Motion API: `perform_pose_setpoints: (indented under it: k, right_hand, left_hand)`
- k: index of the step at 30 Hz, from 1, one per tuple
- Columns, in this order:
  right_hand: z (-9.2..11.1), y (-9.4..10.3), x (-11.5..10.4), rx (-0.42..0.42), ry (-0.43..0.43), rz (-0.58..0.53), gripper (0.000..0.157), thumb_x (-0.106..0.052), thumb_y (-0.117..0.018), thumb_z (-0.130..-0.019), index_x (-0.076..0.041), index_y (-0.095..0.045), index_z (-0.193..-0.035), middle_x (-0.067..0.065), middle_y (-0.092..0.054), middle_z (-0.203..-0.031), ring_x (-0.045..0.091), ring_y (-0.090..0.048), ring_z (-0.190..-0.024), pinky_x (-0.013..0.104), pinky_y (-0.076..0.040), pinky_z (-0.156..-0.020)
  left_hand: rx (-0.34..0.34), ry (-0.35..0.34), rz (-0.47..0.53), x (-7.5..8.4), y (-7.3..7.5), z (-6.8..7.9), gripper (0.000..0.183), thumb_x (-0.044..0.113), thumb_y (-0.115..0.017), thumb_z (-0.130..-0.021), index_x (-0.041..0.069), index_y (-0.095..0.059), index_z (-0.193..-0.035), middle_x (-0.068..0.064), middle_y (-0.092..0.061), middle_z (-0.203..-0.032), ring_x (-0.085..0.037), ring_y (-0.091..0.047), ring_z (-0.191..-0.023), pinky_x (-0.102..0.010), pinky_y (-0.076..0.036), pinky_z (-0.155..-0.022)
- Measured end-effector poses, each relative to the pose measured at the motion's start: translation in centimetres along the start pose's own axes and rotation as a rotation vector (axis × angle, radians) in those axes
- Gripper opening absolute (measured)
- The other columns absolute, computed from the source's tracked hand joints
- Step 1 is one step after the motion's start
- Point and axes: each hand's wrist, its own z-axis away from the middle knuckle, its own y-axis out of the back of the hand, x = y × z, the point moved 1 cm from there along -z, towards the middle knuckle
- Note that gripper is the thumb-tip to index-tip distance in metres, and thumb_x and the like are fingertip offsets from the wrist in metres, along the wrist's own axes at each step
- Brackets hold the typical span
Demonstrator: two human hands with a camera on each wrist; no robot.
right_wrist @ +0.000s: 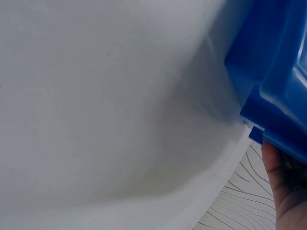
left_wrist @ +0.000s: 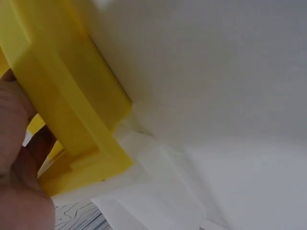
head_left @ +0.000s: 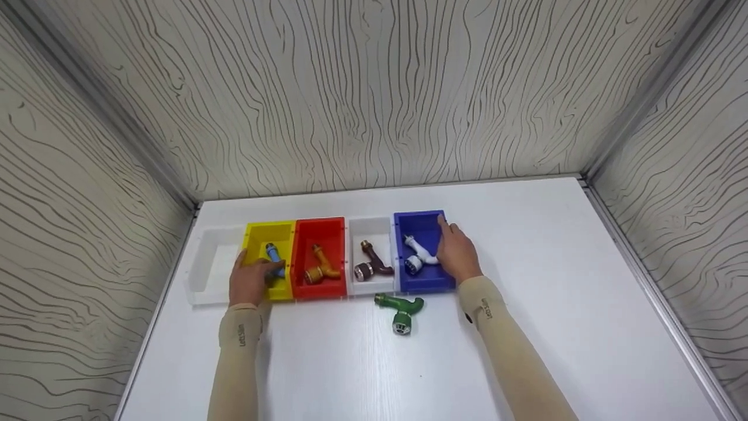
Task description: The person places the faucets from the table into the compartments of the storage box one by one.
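Observation:
My left hand grips the left wall of a yellow bin, its thumb over the inside; the left wrist view shows the fingers at the yellow bin's wall. Inside lies a light blue tap, partly covered by the hand. At the other end of the row, my right hand holds the right rim of a blue bin, which holds a white tap. In the right wrist view a finger lies along the blue bin's edge. A green tap lies on the table before the bins.
Between the held bins stand a red bin with an orange-yellow tap and a white bin with a dark brown tap. Another white bin stands at the far left. Wood-patterned walls enclose the white table.

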Motion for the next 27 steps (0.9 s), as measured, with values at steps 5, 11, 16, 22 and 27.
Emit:
perform_pose_setpoints:
  k: [5,11,16,22,27]
  right_hand:
    - [0.08,-0.11,0.01,-0.013,-0.006,0.007,0.050,-0.009,-0.043,-0.107,-0.001,-0.043,-0.156,0.029,-0.061,-0.125,0.046,-0.065,-0.104,0.057,-0.054,-0.096]
    - [-0.11,-0.21,0.02,0.013,0.006,0.009,0.049,-0.007,-0.044,-0.106,0.000,-0.045,-0.154,0.027,-0.062,-0.120,0.044,-0.066,-0.099,0.056,-0.056,-0.091]
    - [-0.13,-0.25,-0.16,-0.001,0.005,0.000,0.049,-0.009,-0.043,-0.107,-0.001,-0.044,-0.155,0.027,-0.062,-0.122,0.044,-0.066,-0.101,0.055,-0.056,-0.092]
    - [-0.06,-0.05,-0.14,-0.031,-0.017,0.006,0.050,-0.010,-0.040,-0.107,-0.002,-0.042,-0.156,0.028,-0.060,-0.126,0.045,-0.065,-0.106,0.056,-0.054,-0.096]
    - [-0.19,0.13,-0.22,-0.021,-0.020,0.004,0.050,-0.010,-0.043,-0.107,-0.001,-0.043,-0.156,0.028,-0.061,-0.128,0.045,-0.065,-0.108,0.056,-0.054,-0.098]
  left_hand:
    - [-0.007,0.007,-0.034,0.23,0.15,0.14,0.033,0.004,-0.061,-0.104,0.022,-0.074,-0.129,-0.015,-0.070,-0.133,-0.041,-0.026,-0.156,-0.060,-0.011,-0.130]
    - [-0.007,-0.063,-0.135,0.27,0.26,0.08,0.037,0.003,-0.064,-0.101,0.024,-0.071,-0.131,-0.014,-0.072,-0.129,-0.038,-0.048,-0.143,-0.057,-0.011,-0.131]
    - [-0.018,-0.102,-0.218,0.15,0.47,-0.08,0.045,-0.001,-0.069,-0.097,0.026,-0.069,-0.132,-0.015,-0.073,-0.128,-0.038,-0.058,-0.132,-0.057,-0.011,-0.131]
    - [-0.050,-0.092,-0.194,0.06,0.32,-0.17,0.042,0.004,-0.069,-0.098,0.026,-0.070,-0.134,-0.014,-0.070,-0.133,-0.039,-0.047,-0.143,-0.059,-0.008,-0.131]
    - [-0.024,-0.159,-0.251,0.26,0.25,0.08,0.044,0.011,-0.070,-0.099,0.023,-0.066,-0.141,-0.013,-0.071,-0.133,-0.037,-0.060,-0.131,-0.058,-0.007,-0.131]
